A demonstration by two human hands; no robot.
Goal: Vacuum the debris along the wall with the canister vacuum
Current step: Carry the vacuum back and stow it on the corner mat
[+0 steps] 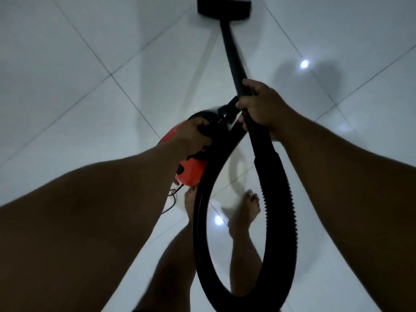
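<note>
White tiled floor (pixel 67 64) — one canister vacuum (pixel 191 170), two gripping hands — left hand (pixel 191 136), right hand (pixel 261 104).

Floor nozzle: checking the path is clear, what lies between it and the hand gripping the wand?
Only the black wand spans from the right hand to the floor nozzle, over bare white tiles; head view.

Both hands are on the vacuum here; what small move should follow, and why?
Probably push the wand forward with the right hand, sliding the floor nozzle across the tiles. The left hand already holds the red canister, and no wall or debris shows yet.
</note>
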